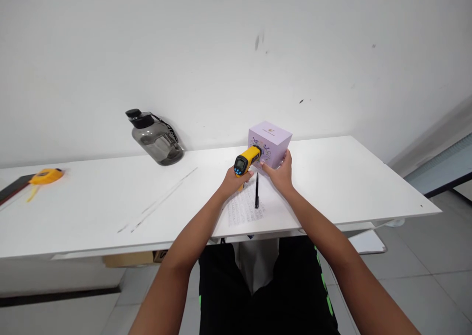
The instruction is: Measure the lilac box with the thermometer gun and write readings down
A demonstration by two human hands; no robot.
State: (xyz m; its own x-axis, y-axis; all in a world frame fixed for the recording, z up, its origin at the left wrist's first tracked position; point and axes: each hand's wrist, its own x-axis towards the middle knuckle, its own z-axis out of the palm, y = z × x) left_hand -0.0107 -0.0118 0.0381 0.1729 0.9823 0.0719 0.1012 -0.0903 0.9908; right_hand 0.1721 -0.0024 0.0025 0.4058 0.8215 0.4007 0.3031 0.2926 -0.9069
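My left hand (235, 180) is wrapped round the handle of a yellow and black infrared thermometer (250, 156). Its small screen faces me, and its nose points at the front of a lilac box (275, 140) with a printed pattern. Whether the nose touches the box I cannot tell. My right hand (281, 174) grips the lower right of the box, thumb at the front and fingers along the side. Below the hands, a black pen (257, 191) lies on a sheet of paper (241, 211) covered in writing.
A grey see-through water bottle (157, 140) with a black cap stands further left near the wall. At the far left of the white table (332, 177) lie a yellow tape measure (47, 176) and a dark, flat object (14, 188). The table's right edge slants towards me.
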